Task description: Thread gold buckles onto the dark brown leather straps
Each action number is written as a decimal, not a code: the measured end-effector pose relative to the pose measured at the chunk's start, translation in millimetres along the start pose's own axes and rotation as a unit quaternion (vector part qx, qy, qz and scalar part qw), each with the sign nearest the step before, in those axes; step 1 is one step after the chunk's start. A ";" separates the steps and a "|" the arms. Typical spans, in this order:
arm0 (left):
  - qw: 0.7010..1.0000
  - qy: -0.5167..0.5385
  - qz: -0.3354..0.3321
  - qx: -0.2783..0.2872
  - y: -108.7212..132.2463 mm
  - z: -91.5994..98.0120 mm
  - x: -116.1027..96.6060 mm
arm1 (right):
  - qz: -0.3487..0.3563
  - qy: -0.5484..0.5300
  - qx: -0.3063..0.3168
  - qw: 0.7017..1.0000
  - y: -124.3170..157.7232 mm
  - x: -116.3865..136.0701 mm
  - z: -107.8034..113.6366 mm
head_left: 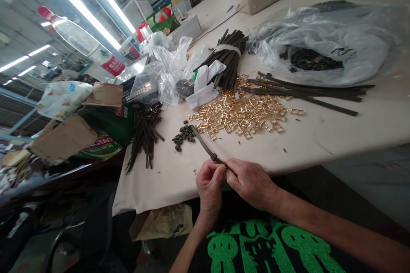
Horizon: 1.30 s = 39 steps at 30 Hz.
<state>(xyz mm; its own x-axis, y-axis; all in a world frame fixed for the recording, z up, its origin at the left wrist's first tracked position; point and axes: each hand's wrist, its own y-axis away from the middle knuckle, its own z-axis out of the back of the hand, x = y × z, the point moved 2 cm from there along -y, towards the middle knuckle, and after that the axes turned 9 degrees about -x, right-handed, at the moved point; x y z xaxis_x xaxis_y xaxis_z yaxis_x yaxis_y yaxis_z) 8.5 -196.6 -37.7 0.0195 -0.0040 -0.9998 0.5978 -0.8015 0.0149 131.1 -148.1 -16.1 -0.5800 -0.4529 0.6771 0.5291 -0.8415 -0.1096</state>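
Note:
Both hands meet at the table's front edge on one dark strap (202,142), whose free end slants up and left over the tabletop. A small dark loop (214,157) sits around the strap just beyond the fingers. My left hand (209,183) is closed, thumb and fingers pinching the strap. Beside it, my right hand (251,181) is closed on the strap's near end, which its fingers mostly hide. Close by lie a small pile of dark loops (184,136) and a heap of gold metal buckles (240,113).
Loose dark straps (304,89) and a tied strap bundle (229,57) lie behind the buckles. More straps (145,136) hang near the left edge. A clear plastic bag (358,51) holds dark pieces. A bottle (85,44) and a cardboard-topped green box (105,136) stand left.

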 end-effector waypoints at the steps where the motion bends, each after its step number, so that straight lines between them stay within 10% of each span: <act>1: 1.000 0.000 0.002 -0.004 0.1 -0.6 0.2 | 0.000 -0.008 -0.002 1.000 0.4 -0.2 -0.2; 10: 0.999 0.031 0.013 -0.036 3.7 3.3 6.1 | 0.031 -0.085 -0.069 0.994 1.9 -4.7 -1.8; 19: 0.967 0.165 0.195 -0.002 -9.3 -3.2 -2.4 | 0.038 -0.086 -0.050 0.994 1.6 -7.9 -2.4; 39: 0.984 0.091 0.149 0.022 -1.3 5.3 7.4 | 0.016 -0.038 -0.022 0.999 0.7 -2.5 -3.5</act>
<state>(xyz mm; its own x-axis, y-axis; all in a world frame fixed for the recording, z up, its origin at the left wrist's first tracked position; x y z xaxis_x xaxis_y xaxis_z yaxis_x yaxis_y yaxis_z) 3.6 -198.7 -45.2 0.3351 -0.1392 -0.9319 0.5088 -0.8057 0.3033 130.7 -148.6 -20.4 -0.5135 -0.4576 0.7259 0.5176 -0.8399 -0.1634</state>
